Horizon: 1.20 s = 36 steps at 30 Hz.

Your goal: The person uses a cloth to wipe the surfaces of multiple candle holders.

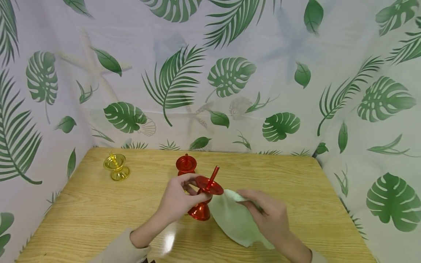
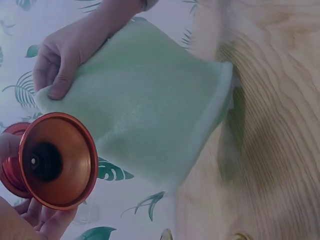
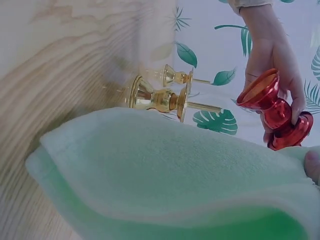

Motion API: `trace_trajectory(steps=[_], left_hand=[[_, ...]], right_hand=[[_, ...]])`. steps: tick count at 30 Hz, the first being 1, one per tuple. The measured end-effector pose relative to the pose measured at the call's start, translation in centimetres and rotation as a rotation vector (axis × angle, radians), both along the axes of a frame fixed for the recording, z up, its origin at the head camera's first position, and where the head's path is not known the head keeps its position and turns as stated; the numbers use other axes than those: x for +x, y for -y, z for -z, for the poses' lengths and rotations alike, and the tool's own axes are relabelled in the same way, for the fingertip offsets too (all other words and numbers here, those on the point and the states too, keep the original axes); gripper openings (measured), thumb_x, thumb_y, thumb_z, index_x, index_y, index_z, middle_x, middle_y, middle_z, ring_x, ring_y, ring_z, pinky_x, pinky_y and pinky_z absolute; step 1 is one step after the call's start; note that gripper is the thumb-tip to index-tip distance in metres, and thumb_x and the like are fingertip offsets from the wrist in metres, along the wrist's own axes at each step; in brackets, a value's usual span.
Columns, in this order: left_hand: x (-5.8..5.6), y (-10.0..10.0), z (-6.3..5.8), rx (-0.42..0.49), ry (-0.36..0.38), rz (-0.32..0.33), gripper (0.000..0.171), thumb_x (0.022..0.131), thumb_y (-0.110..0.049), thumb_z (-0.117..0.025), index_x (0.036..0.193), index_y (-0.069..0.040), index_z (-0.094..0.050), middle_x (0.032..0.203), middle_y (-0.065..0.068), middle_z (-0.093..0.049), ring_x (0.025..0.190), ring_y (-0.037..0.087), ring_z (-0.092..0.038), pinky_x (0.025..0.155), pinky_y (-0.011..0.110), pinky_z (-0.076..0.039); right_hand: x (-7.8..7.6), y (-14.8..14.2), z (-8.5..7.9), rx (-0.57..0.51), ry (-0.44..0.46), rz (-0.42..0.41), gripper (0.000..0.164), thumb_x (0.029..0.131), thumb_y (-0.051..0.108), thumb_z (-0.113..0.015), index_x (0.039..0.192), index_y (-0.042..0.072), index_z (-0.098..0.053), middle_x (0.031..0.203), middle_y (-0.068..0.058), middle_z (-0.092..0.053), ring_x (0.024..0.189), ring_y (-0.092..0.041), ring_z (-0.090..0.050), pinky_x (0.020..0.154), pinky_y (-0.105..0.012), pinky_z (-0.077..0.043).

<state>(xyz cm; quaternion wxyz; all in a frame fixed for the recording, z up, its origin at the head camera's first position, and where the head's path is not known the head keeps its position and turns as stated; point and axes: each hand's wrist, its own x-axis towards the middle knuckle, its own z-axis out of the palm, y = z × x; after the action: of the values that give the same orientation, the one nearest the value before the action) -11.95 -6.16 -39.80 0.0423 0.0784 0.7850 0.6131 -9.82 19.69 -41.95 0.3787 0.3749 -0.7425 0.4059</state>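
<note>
My left hand [image 1: 179, 197] grips a shiny red candle holder [image 1: 200, 211] round its narrow middle, lifted off the table and tilted. Its dish with an upright spike shows in the head view; its hollow base [image 2: 60, 160] faces the left wrist camera. My right hand [image 1: 268, 213] pinches a pale green cloth [image 1: 235, 221] by one edge, and the cloth hangs down beside the red holder. Cloth also fills the lower part of the right wrist view, where the held red candle holder [image 3: 275, 110] appears beyond it.
A second red candle holder [image 1: 186, 163] stands behind my left hand. A gold candle holder [image 1: 118, 168] stands at the table's back left. Another gold candle holder [image 3: 155, 97] shows in the right wrist view. Leaf-patterned sheeting [image 1: 230, 120] walls the wooden table [image 1: 131, 204].
</note>
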Motion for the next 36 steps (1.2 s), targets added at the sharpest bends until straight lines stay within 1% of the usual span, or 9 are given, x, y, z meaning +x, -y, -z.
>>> trace_trajectory(steps=[3, 7, 12, 15, 22, 26, 28, 30, 36], left_hand=[[-0.1, 0.0, -0.1, 0.047, 0.031, -0.012, 0.040, 0.081, -0.017, -0.090, 0.118, -0.009, -0.077, 0.099, 0.008, -0.078, 0.072, 0.014, -0.063, 0.064, 0.025, -0.055], [-0.1, -0.2, 0.0, 0.103, 0.073, -0.005, 0.041, 0.082, -0.015, -0.089, 0.121, -0.006, -0.076, 0.102, 0.011, -0.077, 0.069, 0.013, -0.063, 0.061, 0.024, -0.057], [0.1, -0.8, 0.5, 0.123, 0.120, -0.003, 0.044, 0.083, -0.016, -0.088, 0.124, -0.006, -0.075, 0.105, 0.011, -0.078, 0.072, 0.012, -0.066, 0.063, 0.025, -0.059], [0.2, -1.3, 0.8, 0.133, 0.134, 0.010, 0.045, 0.083, -0.017, -0.087, 0.125, -0.007, -0.074, 0.106, 0.011, -0.079, 0.074, 0.013, -0.069, 0.067, 0.027, -0.061], [0.5, -1.6, 0.9, 0.158, 0.118, 0.106, 0.045, 0.090, -0.022, -0.083, 0.128, -0.004, -0.071, 0.106, 0.017, -0.081, 0.078, 0.013, -0.075, 0.074, 0.027, -0.062], [0.7, -1.2, 0.7, 0.152, 0.107, 0.176, 0.052, 0.090, -0.025, -0.083, 0.136, -0.005, -0.067, 0.109, 0.017, -0.080, 0.084, 0.014, -0.076, 0.074, 0.025, -0.061], [0.8, -1.1, 0.7, 0.161, 0.102, 0.196, 0.057, 0.090, -0.024, -0.084, 0.140, -0.005, -0.064, 0.110, 0.017, -0.079, 0.086, 0.015, -0.075, 0.073, 0.024, -0.060], [0.8, -1.0, 0.7, 0.162, 0.086, 0.194, 0.060, 0.089, -0.023, -0.085, 0.142, -0.006, -0.063, 0.110, 0.018, -0.078, 0.086, 0.016, -0.073, 0.070, 0.024, -0.058], [1.0, -1.1, 0.7, 0.136, 0.043, 0.136, 0.059, 0.087, -0.027, -0.087, 0.139, -0.010, -0.065, 0.108, 0.016, -0.079, 0.084, 0.019, -0.067, 0.066, 0.026, -0.054]], right_hand=[[-0.1, 0.0, -0.2, 0.000, 0.003, 0.004, 0.024, 0.102, 0.023, -0.069, 0.104, 0.001, -0.080, 0.093, -0.015, -0.081, 0.098, -0.005, -0.078, 0.087, -0.012, -0.058], [-0.2, 0.2, -0.4, 0.036, -0.002, 0.020, 0.026, 0.105, 0.025, -0.065, 0.101, 0.004, -0.080, 0.095, -0.013, -0.081, 0.095, -0.007, -0.078, 0.085, -0.011, -0.058], [-0.5, 0.7, -0.4, 0.058, -0.028, -0.011, 0.026, 0.104, 0.024, -0.066, 0.102, 0.002, -0.079, 0.094, -0.012, -0.080, 0.086, -0.016, -0.078, 0.083, -0.012, -0.059], [-0.5, 1.0, -0.6, 0.063, -0.049, -0.006, 0.027, 0.103, 0.024, -0.068, 0.104, 0.000, -0.079, 0.092, -0.012, -0.080, 0.082, -0.019, -0.078, 0.083, -0.013, -0.059], [-0.6, 1.4, -0.7, 0.066, -0.079, 0.024, 0.027, 0.103, 0.023, -0.067, 0.102, -0.002, -0.078, 0.091, -0.014, -0.080, 0.077, -0.023, -0.077, 0.080, -0.014, -0.060], [-0.6, 1.3, -0.6, 0.049, -0.069, 0.031, 0.029, 0.104, 0.023, -0.067, 0.100, -0.003, -0.078, 0.091, -0.016, -0.079, 0.077, -0.024, -0.077, 0.081, -0.013, -0.060], [-0.7, 1.1, -0.6, 0.043, -0.068, 0.041, 0.029, 0.104, 0.024, -0.067, 0.099, -0.003, -0.078, 0.090, -0.016, -0.079, 0.077, -0.023, -0.077, 0.081, -0.013, -0.059], [-0.7, 1.0, -0.6, 0.041, -0.071, 0.053, 0.029, 0.104, 0.025, -0.067, 0.098, -0.002, -0.078, 0.090, -0.015, -0.079, 0.077, -0.021, -0.077, 0.080, -0.012, -0.059], [-1.0, 0.9, -0.7, 0.050, -0.107, 0.079, 0.030, 0.103, 0.027, -0.068, 0.096, 0.000, -0.079, 0.089, -0.011, -0.078, 0.074, -0.020, -0.075, 0.076, -0.014, -0.059]])
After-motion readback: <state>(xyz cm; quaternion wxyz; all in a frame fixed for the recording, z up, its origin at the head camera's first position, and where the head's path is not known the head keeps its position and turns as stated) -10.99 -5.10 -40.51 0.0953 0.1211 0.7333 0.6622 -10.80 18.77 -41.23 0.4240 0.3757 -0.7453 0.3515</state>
